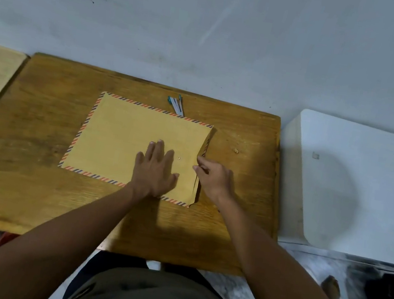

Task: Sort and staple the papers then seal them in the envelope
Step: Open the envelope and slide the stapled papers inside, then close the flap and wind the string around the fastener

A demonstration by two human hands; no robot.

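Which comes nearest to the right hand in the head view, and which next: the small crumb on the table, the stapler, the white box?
From the right hand, which pinches the envelope flap:
1. Small crumb, just beyond the hand, slightly to its right on the table.
2. Stapler, past the envelope's far edge, to the hand's left.
3. White box, off the table's right side.
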